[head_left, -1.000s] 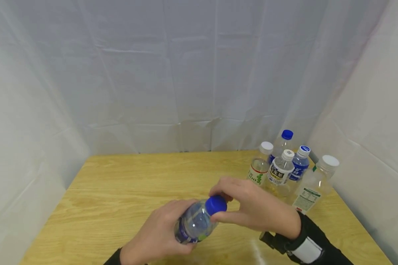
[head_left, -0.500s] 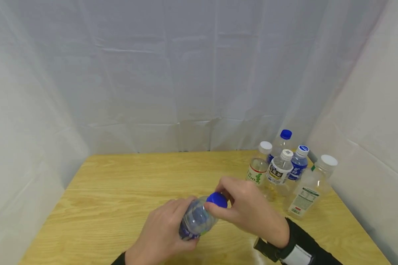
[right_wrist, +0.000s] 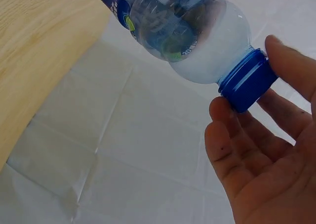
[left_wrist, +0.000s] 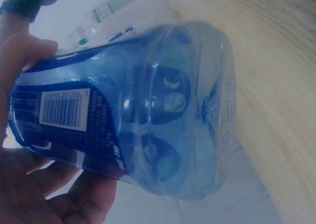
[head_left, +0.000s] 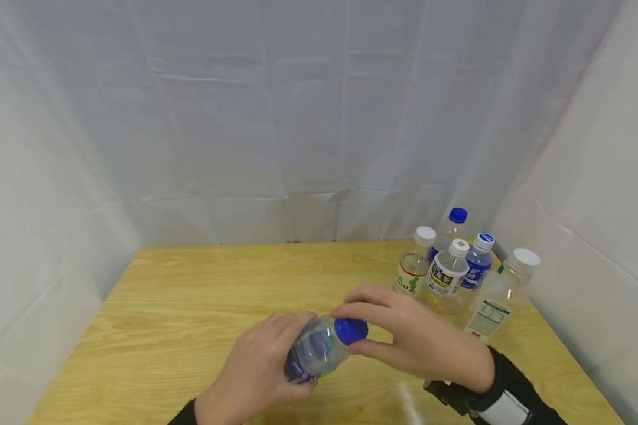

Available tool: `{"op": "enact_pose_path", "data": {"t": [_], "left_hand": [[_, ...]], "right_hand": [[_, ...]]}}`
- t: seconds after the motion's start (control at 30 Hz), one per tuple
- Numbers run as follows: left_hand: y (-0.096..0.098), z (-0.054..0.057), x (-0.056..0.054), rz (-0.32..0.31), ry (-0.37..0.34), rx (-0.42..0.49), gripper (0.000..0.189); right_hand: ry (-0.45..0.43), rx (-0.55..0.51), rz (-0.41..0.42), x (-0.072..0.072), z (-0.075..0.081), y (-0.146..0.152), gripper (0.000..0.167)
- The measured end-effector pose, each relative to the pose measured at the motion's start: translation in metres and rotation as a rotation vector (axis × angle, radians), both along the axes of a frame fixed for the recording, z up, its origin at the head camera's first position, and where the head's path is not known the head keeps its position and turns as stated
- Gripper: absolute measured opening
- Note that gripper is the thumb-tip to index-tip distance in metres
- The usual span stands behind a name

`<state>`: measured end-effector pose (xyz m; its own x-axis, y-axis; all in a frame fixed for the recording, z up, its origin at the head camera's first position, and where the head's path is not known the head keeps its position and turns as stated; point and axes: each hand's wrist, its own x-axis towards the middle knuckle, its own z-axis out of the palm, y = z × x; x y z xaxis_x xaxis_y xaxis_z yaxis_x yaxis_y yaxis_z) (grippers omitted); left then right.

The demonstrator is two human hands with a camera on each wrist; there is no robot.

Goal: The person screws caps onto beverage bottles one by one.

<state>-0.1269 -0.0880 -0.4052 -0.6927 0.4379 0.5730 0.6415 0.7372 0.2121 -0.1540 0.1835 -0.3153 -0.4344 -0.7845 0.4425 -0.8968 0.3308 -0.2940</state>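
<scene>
My left hand (head_left: pixel 257 366) grips a clear plastic bottle (head_left: pixel 319 347) with a blue label, held tilted over the table with its neck toward the right. A blue screw cap (head_left: pixel 350 331) sits on the neck, and the thumb and fingers of my right hand (head_left: pixel 406 333) lie round it. The right wrist view shows the thumb at one side of the cap (right_wrist: pixel 249 80) and fingertips at the other. Close up in the left wrist view, the bottle's base and barcode label (left_wrist: pixel 64 109) face the camera; fingers wrap its label part.
At the table's right stand several capped bottles: a white-capped one with a green-printed label (head_left: pixel 412 274), one with a black-and-white label (head_left: pixel 448 274), blue-labelled ones (head_left: pixel 477 265) and a larger clear one (head_left: pixel 491 307). White sheeting (head_left: pixel 298 118) hangs behind the wooden table (head_left: pixel 191 295).
My right hand turned inward round the cap half a second ago, then swung back outward with its fingers spread wider on it. The left hand keeps holding the bottle, nearly still.
</scene>
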Motion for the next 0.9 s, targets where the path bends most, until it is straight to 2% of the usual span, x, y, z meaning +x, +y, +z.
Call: {"op": "enact_pose_path", "data": {"t": [0.07, 0.17, 0.23, 0.47, 0.6, 0.77, 0.9], "left_hand": [[0.002, 0.000, 0.000, -0.012, 0.003, -0.001, 0.094], [0.005, -0.001, -0.001, -0.027, 0.017, 0.010, 0.094], [0.007, -0.002, -0.002, -0.029, 0.034, 0.014, 0.093], [0.015, -0.003, -0.002, -0.004, -0.012, 0.013, 0.092], [0.020, -0.003, -0.004, 0.007, -0.025, 0.011, 0.092], [0.025, -0.003, -0.008, 0.015, -0.056, 0.020, 0.106], [0.026, -0.003, -0.011, 0.026, -0.047, 0.001, 0.118]], "right_hand": [[-0.003, -0.012, 0.030, 0.000, 0.000, 0.001, 0.042], [0.000, -0.031, 0.029, 0.002, 0.000, 0.003, 0.041], [0.005, -0.040, 0.015, 0.004, 0.000, 0.004, 0.041], [0.060, -0.041, -0.071, 0.009, -0.002, 0.004, 0.036], [0.052, -0.048, -0.111, 0.008, -0.004, 0.004, 0.035], [0.054, -0.067, -0.131, 0.004, -0.002, 0.010, 0.039], [0.087, -0.065, -0.180, 0.000, 0.004, 0.024, 0.044]]}}
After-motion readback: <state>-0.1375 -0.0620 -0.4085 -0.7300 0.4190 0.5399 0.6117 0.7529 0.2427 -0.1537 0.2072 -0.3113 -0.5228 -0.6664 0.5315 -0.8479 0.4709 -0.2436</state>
